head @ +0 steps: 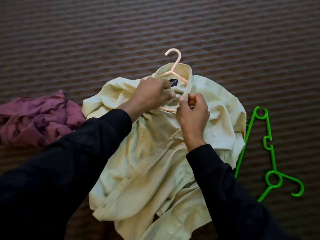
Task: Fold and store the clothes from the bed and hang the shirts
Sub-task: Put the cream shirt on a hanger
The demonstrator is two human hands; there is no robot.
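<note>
Lay rumpled in the middle of the brown striped bed cover (225, 40): a pale yellow shirt (152, 163), long from collar to hem, collar pointing to 12 o'clock and hem to 6 o'clock, toward the person. Showed a dark label (173, 82) inside the collar.

Sat inside the shirt's neck: a pink hanger (174, 66), its hook sticking out past the collar toward 12 o'clock and curling left at the tip. Ran its arms sideways under the cloth, from 9 o'clock to 3 o'clock, with the lower bar peeking out between the two hands.

Curled over the collar's left edge, at about 11 o'clock from the shirt's middle: the left hand (152, 96), fingers bent tight and gripping the cloth. Pinched the collar's other edge just beside it: the right hand (193, 113), thumb and fingers closed on the fabric. Wore dark sleeves (78, 161) on both arms.

Lay at 9 o'clock from the shirt, touching its edge: a purple garment (38, 116), all bunched up.

Lay flat at 3 o'clock from the shirt: a green hanger (267, 144), long from 12 to 6 o'clock, its hook pointing to about 5 o'clock. Slipped one green arm partly under the shirt's edge.
</note>
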